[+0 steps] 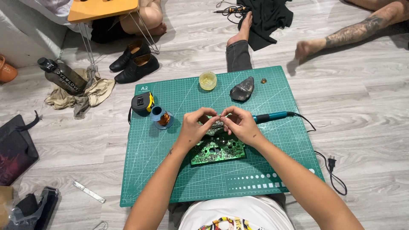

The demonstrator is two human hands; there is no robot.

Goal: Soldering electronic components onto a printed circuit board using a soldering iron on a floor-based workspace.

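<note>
A green circuit board lies flat on the green cutting mat, holes cut through it (solder spots glinting). Just above it the fingertips of both hands pinch something small and silvery, perhaps a wire or component; too small to tell.

Pale grey wood-look plank flooring is stretching across the whole room, taking even, soft light. Far up-left of the grip, a small table with an orange top and thin white wire legs is standing beside a white wall that is running along that corner.
</note>
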